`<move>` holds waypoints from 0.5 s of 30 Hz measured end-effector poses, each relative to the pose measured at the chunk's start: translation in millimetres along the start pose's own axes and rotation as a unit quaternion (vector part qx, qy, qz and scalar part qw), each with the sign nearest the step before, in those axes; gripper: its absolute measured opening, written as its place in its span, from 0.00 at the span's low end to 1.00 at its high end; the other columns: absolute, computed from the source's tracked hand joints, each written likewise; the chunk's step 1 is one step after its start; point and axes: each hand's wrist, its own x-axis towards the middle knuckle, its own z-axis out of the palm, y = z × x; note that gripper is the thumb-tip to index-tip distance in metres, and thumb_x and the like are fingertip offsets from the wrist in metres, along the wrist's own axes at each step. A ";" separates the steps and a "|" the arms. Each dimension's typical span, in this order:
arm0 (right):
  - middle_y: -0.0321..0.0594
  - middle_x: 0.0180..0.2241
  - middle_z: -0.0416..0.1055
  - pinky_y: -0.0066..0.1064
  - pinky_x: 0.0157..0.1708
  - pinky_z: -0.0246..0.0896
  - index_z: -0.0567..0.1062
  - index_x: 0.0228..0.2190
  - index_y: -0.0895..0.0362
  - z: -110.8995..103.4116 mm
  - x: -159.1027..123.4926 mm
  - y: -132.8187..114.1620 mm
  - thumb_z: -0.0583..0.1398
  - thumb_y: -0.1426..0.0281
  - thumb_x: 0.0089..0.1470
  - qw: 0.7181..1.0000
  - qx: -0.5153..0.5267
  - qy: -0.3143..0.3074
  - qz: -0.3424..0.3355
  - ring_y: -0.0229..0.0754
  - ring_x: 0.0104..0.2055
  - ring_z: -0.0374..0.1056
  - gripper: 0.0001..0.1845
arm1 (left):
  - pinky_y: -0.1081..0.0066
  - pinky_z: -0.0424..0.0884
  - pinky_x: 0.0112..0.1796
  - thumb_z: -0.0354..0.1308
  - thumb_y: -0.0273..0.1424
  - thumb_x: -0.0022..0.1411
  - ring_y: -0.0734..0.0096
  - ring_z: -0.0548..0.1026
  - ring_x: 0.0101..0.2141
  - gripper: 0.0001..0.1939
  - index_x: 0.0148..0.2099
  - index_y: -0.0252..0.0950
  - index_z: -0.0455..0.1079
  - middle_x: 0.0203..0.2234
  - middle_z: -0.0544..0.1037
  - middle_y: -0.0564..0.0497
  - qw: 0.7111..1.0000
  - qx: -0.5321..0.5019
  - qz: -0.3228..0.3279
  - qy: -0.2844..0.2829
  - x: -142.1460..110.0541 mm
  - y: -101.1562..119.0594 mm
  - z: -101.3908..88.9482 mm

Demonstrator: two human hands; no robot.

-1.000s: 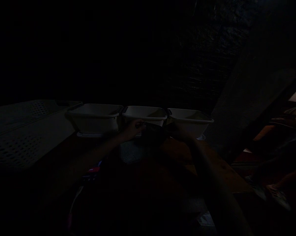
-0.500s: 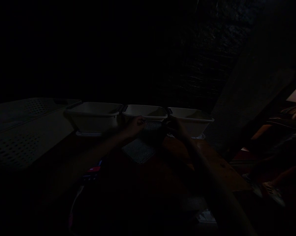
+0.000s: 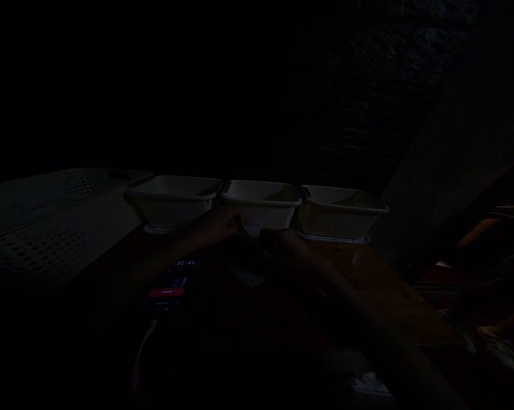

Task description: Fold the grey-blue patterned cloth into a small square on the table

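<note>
Tubs [image 3: 260, 217] x3 — dim inside — L hand [image 3: 223, 223] w/ sheet [image 3: 245, 274]

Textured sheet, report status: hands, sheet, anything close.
Left hand pinching textured sheet; right hand beside it, grip too dark to tell. Centre tub just behind.

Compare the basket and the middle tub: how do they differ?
Wall: the basket has rows of holes; the middle tub looks solid.
Size: the basket looks larger, running out of frame; the middle tub looks smaller.
Place: the basket stands at far left; the middle tub sits between the left tub and right tub, partly behind the left hand.
Shared: both are pale and open-topped.
</note>
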 end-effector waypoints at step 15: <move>0.43 0.34 0.75 0.26 0.28 0.56 0.77 0.37 0.60 31.1 0.8 -20.4 0.59 0.72 0.56 0.995 -0.040 -0.095 0.001 0.36 0.30 0.66 0.08 | 0.72 0.66 0.43 0.56 0.29 0.60 0.64 0.75 0.45 0.12 0.47 0.41 0.73 0.45 0.78 0.50 0.984 -0.021 0.084 -0.156 -47.5 -13.1 -12.2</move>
